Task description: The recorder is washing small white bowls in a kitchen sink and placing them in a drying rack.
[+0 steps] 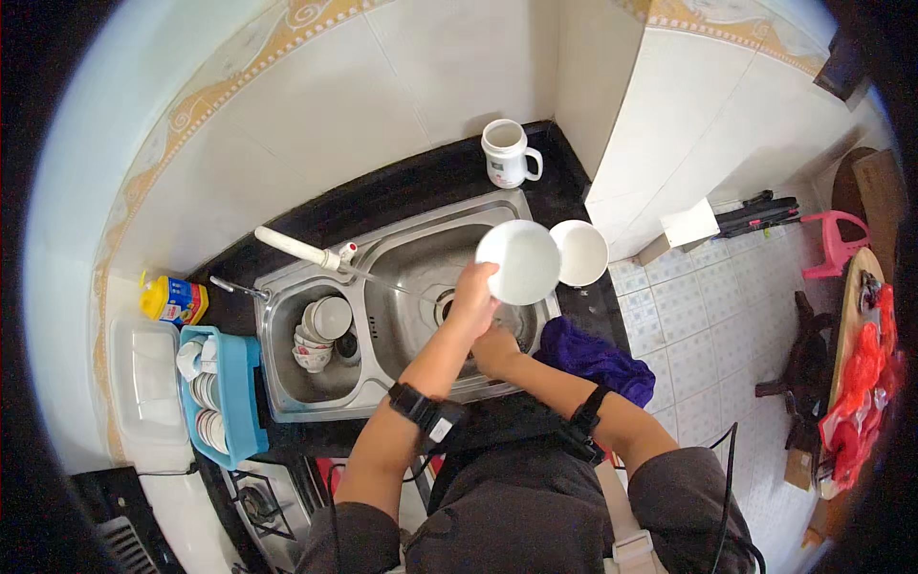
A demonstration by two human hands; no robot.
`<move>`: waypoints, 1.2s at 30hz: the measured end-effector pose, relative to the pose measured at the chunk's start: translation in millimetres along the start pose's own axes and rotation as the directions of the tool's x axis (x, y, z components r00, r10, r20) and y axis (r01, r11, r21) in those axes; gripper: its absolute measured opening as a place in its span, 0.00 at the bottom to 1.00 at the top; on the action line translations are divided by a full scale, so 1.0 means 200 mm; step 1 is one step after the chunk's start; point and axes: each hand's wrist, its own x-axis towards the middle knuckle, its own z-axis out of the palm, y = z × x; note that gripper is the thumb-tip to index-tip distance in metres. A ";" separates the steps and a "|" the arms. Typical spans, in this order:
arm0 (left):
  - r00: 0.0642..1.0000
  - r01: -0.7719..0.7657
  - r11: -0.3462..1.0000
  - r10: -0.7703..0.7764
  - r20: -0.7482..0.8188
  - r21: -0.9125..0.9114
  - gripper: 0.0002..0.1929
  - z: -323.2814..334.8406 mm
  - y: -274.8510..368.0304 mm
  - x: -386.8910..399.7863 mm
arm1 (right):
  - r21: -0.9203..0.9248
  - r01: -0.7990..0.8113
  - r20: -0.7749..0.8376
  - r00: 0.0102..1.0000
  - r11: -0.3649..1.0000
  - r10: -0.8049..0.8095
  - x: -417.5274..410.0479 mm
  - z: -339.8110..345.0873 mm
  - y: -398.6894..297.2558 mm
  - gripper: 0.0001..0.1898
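Note:
My left hand grips the edge of a white bowl or plate above the right basin of a stainless steel sink. Just below it, over the same basin, is my right hand; its fingers are partly hidden, and whether it holds anything cannot be told. Water runs from a white-sleeved faucet into this basin. A second white bowl rests on the black counter to the right. Several stacked bowls sit in the left basin. A purple cloth lies at the sink's right front corner.
A white mug stands behind the sink. To the left are a blue dish rack holding dishes, a yellow bottle, a clear plastic lid or tub and a gas stove. A pink stool and a wooden table with red bags stand right.

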 end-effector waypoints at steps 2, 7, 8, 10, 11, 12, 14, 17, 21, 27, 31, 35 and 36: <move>0.998 0.005 0.987 -0.013 0.054 0.158 0.25 0.12 -0.05 0.10 | -0.007 -0.028 -0.115 0.993 1.000 0.027 0.09 0.19 0.06 0.15; 0.992 -0.110 0.896 0.125 -0.007 0.430 0.35 0.19 -0.23 0.32 | 0.244 0.076 -0.348 0.937 0.967 0.014 0.05 0.20 0.06 0.19; 0.993 -0.109 0.896 0.080 0.084 0.431 0.38 0.19 -0.23 0.34 | 0.309 0.069 -0.310 0.950 0.948 0.032 0.02 0.16 0.05 0.20; 0.983 -0.105 0.894 0.028 0.179 0.436 0.42 0.22 -0.23 0.35 | 0.378 0.055 -0.274 0.960 0.924 0.054 0.00 0.13 0.06 0.20; 0.990 -0.125 0.847 0.075 0.117 0.517 0.44 0.23 -0.24 0.35 | 0.408 0.060 -0.288 0.955 0.911 0.066 0.00 0.14 0.06 0.21; 0.990 -0.137 0.792 0.127 0.060 0.595 0.46 0.24 -0.25 0.35 | 0.436 0.066 -0.304 0.950 0.897 0.078 0.00 0.15 0.07 0.22; 0.996 -0.081 0.814 0.079 0.029 0.575 0.46 0.28 -0.28 0.38 | 0.429 0.064 -0.318 0.944 0.901 0.084 0.03 0.19 0.07 0.22; 1.000 -0.003 0.860 0.011 -0.013 0.510 0.46 0.19 -0.35 0.47 | 0.387 0.090 -0.357 0.932 0.918 0.060 0.07 0.25 0.07 0.22; 1.000 0.024 0.878 -0.020 -0.012 0.479 0.50 0.13 -0.39 0.50 | 0.327 0.096 -0.404 0.913 0.940 0.048 0.14 0.32 0.06 0.23; 0.971 -0.216 0.699 0.229 0.072 0.681 0.49 0.23 -0.27 0.29 | 0.232 0.090 -0.460 0.887 0.969 0.028 0.23 0.43 0.14 0.23; 0.957 -0.183 0.833 0.029 0.289 0.521 0.36 -0.01 -0.15 0.16 | 0.165 -0.039 -0.105 0.993 0.986 0.057 0.25 0.39 0.14 0.19; 0.997 0.042 0.897 -0.068 0.045 0.440 0.16 -0.52 -0.02 -0.01 | 0.333 0.081 -0.154 0.988 0.939 -0.031 0.20 0.16 -0.03 0.18; 1.000 0.018 0.903 -0.018 -0.004 0.429 0.15 -0.62 -0.02 -0.03 | 0.337 0.111 -0.257 0.966 0.935 -0.022 0.23 0.21 -0.02 0.20</move>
